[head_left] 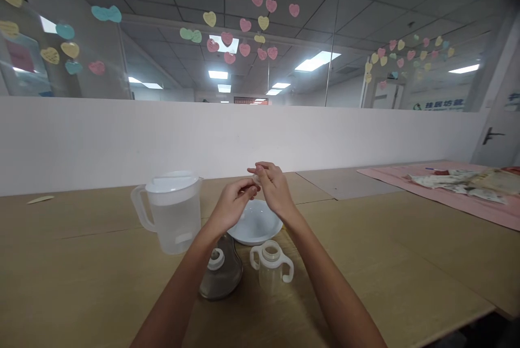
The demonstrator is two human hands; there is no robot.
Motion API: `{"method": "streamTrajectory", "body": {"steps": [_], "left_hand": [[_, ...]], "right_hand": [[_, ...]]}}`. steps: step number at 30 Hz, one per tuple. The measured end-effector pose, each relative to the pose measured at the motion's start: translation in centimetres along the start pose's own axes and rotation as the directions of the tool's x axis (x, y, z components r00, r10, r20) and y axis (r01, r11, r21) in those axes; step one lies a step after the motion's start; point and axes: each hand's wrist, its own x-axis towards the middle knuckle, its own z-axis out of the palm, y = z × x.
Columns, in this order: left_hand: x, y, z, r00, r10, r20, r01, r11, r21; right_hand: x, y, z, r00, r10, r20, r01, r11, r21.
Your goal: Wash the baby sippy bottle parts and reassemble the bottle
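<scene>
Above a white bowl [255, 229], my left hand [234, 202] and my right hand [275, 188] meet at the fingertips. Between them is a small translucent piece [255, 179], pinched by both hands; its kind is mostly hidden by the fingers. Below the hands stands a clear baby bottle [271, 272] with two white handles and an open top. A white bottle ring [216, 259] lies on a dark grey tray [225, 287], partly behind my left forearm.
A translucent lidded pitcher [176, 223] of water stands left of the bowl. A flat beige piece [40, 199] lies at far left. Papers [459, 183] rest on a pink cloth [390, 179] at right. A white low wall [162, 139] with glass above runs behind the wooden table [101, 277].
</scene>
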Motion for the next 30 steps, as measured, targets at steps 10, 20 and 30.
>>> {"method": "streamTrajectory", "body": {"steps": [10, 20, 30], "left_hand": [[-1.1, 0.5, -0.4, 0.967, -0.125, 0.224, 0.081, 0.977, 0.197], [-0.1, -3.1, -2.8, 0.988, -0.156, -0.002, 0.152, 0.96, 0.236], [0.0, -6.0, 0.3, 0.991, -0.136, 0.017, 0.126, 0.953, 0.276]], "right_hand": [[2.1, 6.0, -6.9, 0.824, 0.275, -0.496, -0.292, 0.955, 0.044], [1.2, 13.8, -6.4, 0.709, 0.665, -0.233, -0.588, 0.741, 0.324], [-1.6, 15.3, 0.9, 0.752, 0.649, 0.112, -0.646, 0.76, -0.069]]}}
